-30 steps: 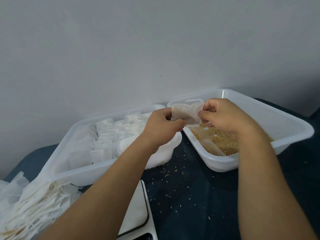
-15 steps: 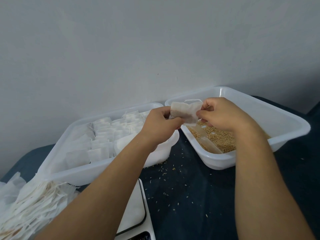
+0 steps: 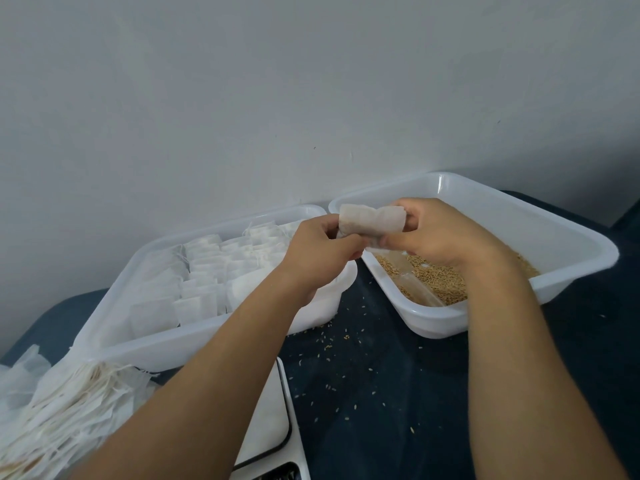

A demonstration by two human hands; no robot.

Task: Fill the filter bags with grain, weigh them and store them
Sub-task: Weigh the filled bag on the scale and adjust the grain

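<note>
A white filter bag (image 3: pixel 370 220) is held up between both hands over the gap between two white tubs. My left hand (image 3: pixel 320 249) pinches its left end and my right hand (image 3: pixel 436 233) grips its right end, fingers curled round the paper. Behind and below, the right tub (image 3: pixel 571 244) holds brown grain (image 3: pixel 440 280) and a clear scoop (image 3: pixel 414 284). The left tub (image 3: pixel 114 306) holds several filled white bags (image 3: pixel 204 275) in rows. A white scale (image 3: pixel 273 424) lies at the bottom, partly under my left forearm.
A heap of empty filter bags (image 3: pixel 59 410) lies at the lower left. Loose grains (image 3: pixel 343 344) are scattered on the dark blue table (image 3: pixel 398 393). A plain grey wall (image 3: pixel 311 98) stands right behind both tubs.
The bag has been bunched and turned between the hands, now crumpled into a wider roll. Both hands stay over the tubs' inner corners.
</note>
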